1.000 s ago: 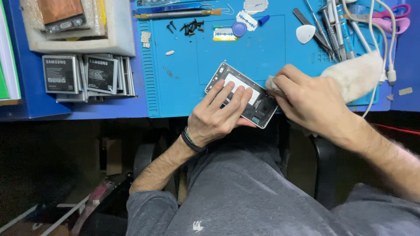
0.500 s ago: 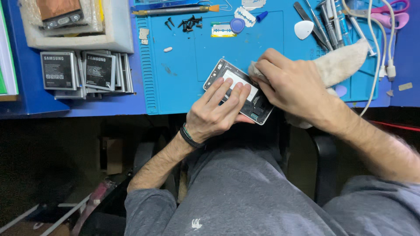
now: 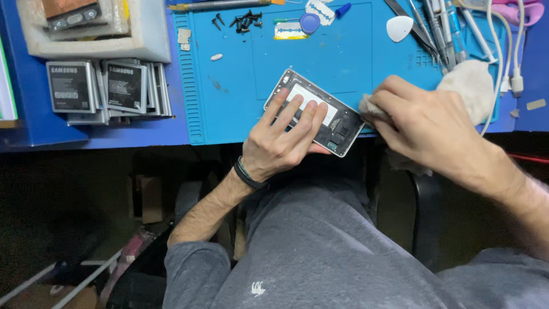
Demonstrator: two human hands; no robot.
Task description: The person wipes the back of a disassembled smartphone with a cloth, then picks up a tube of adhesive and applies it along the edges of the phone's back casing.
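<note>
While left hand (image 3: 280, 140) pins phone (image 3: 313, 112), foam tray (image 3: 143, 43) holding parts (image 3: 71, 14)

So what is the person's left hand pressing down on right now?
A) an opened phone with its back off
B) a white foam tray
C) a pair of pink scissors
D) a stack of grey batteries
A: the left hand lies flat on the opened phone at the front edge of the blue mat, while the right hand holds a whitish cloth by the phone's end; the batteries lie apart, to the left.
</note>
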